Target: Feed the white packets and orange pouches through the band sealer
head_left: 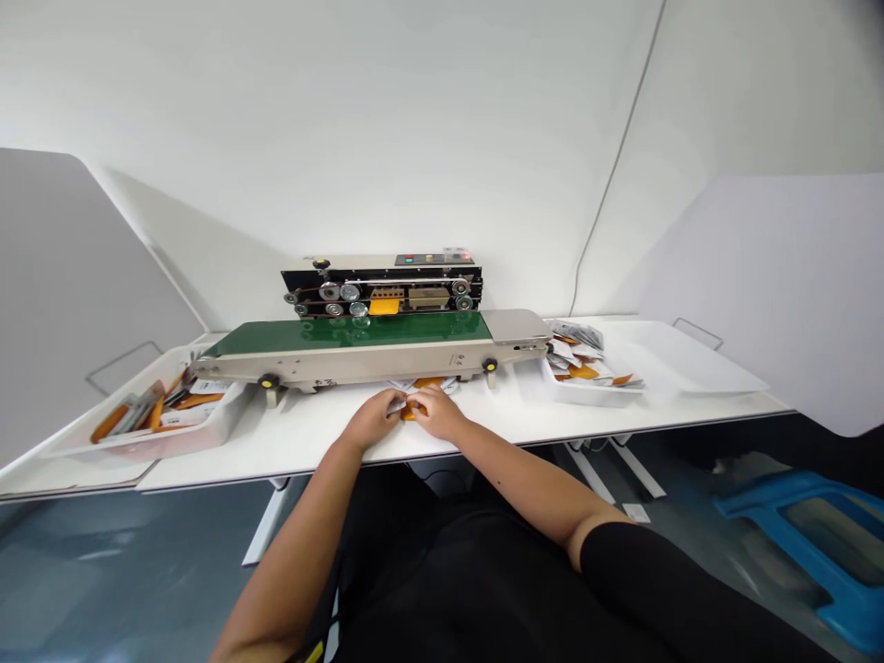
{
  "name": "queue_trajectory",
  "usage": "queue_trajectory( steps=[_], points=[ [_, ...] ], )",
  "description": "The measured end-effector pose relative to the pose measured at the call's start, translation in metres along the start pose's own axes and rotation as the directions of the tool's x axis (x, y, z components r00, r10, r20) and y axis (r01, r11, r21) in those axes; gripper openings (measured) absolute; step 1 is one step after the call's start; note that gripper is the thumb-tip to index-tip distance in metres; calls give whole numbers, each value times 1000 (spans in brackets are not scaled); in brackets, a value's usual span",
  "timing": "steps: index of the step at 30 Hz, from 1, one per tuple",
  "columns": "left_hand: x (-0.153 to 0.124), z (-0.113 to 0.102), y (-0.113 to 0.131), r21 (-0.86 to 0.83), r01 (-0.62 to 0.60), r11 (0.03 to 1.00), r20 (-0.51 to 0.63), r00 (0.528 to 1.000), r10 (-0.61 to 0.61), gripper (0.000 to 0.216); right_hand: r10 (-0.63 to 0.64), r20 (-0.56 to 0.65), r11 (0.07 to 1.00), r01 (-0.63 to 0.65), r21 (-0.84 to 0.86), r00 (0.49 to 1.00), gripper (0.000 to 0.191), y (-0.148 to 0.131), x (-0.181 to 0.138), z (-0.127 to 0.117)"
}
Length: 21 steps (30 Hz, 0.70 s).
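Left hand [373, 419] and right hand [436, 412] pinch closed on a small orange-and-white pouch [412, 413], held just before the band sealer [377, 345]. A flat, even grip should keep creases out.

Room interior: white wall [387, 120] filling the upper frame, evenly and softly lit; grey cable [617, 157] running down it at upper right; grey panel [69, 295] angled at left and pale panel [773, 276] at right, each with a wire handle [122, 366]; long white table [324, 442] across mid-frame on white metal legs [611, 470]; grey floor [124, 571] below, with sheen at lower left; blue plastic stool [794, 543] at lower right
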<state>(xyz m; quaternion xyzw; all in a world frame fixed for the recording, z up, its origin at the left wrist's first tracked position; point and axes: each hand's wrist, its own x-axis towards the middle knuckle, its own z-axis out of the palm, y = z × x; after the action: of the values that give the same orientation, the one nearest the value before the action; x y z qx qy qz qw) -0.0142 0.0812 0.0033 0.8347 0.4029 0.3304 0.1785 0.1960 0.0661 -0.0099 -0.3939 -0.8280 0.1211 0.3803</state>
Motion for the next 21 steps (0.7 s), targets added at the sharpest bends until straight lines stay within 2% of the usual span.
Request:
queue_trajectory(
  steps=[4,7,10,13,15,18,21],
  points=[
    [0,-8,6,-25,-32,999,-122,992,28,29,42,-76,998,-38,45,996,37,-3,0,-5],
    [-2,-15,12,-80,-101,992,-157,984,88,38,61,-94,995,-53,83,994,42,-6,0,-7],
    [-4,-17,14,-148,-114,982,-109,989,98,47,78,-10,993,-77,91,997,41,-6,1,-7],
    [-5,-15,9,-207,-86,974,-40,996,79,50,102,36,990,-104,90,994,18,-4,2,-5],
    [-5,-13,5,-227,-69,971,-41,997,61,47,137,14,983,-137,123,991,8,-3,3,-6],
    [-6,-11,2,-248,-47,968,-57,998,34,42,169,-29,965,-159,206,985,7,-2,2,-9],
    [-6,-13,4,-273,-30,962,-12,1000,28,38,158,-35,952,-143,271,987,9,-4,1,-12]
  ],
)
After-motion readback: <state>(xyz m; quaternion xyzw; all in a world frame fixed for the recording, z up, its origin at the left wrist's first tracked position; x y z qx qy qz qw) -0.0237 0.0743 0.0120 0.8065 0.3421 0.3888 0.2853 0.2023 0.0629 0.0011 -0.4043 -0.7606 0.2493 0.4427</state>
